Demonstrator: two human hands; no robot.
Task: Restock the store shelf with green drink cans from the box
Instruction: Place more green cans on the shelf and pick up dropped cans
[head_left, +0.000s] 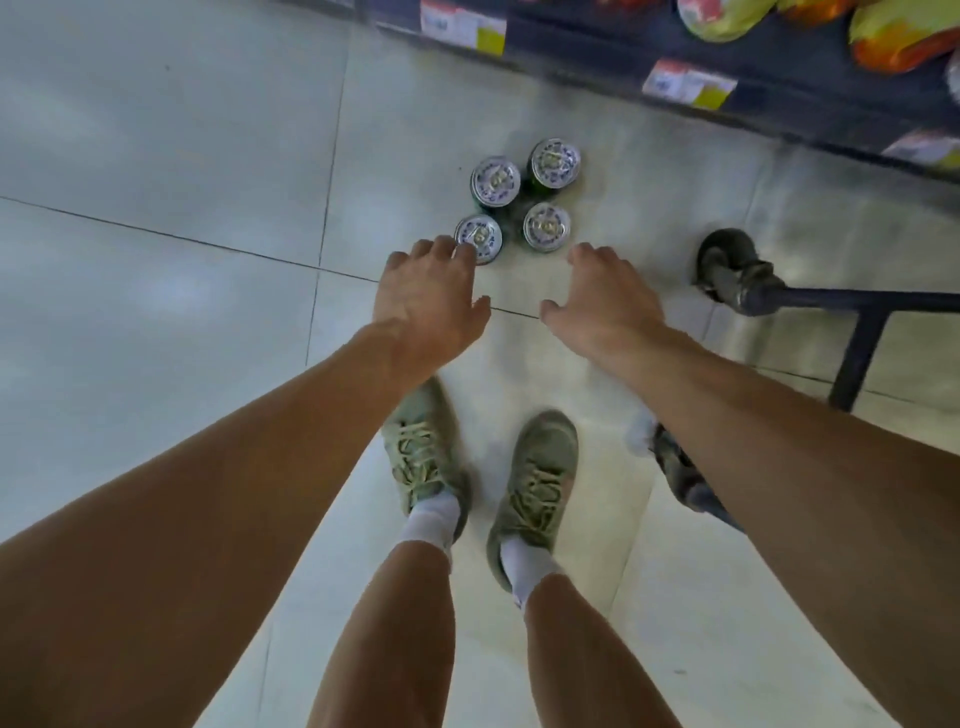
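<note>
Legs and two grey-green shoes (535, 488) occupy the nearest part of the head view, standing on the pale tiled floor (156, 260); we note white socks above both shoes. Beyond the shoes, both bare forearms extend forward and down. We record the left hand (431, 301) as spread moderately wide, palm down, fingers bent only slightly and thumb held out to the side; it holds nothing, and its fingertips overlap the rim of the nearest left can (478, 239), though we cannot tell from this angle whether they touch it or hover above it. We record the right hand (602, 301) as likewise spread, palm down, thumb out, holding nothing; its fingertips lie just short of the nearest right can (546, 227), apart from it. Just past the hands, four green cans (519, 200) stand upright on the floor in a tight two-by-two cluster, silver tops facing up, the two farther cans (555, 162) close behind the nearer pair. To the right of the right hand we see a dark caster wheel (724, 262) on a black metal frame (857, 332). Farthest away, along the top right, runs the dark store shelf (779, 98) with price labels (688, 83) on its edge and blurred yellow-orange packets (904, 39) above.
</note>
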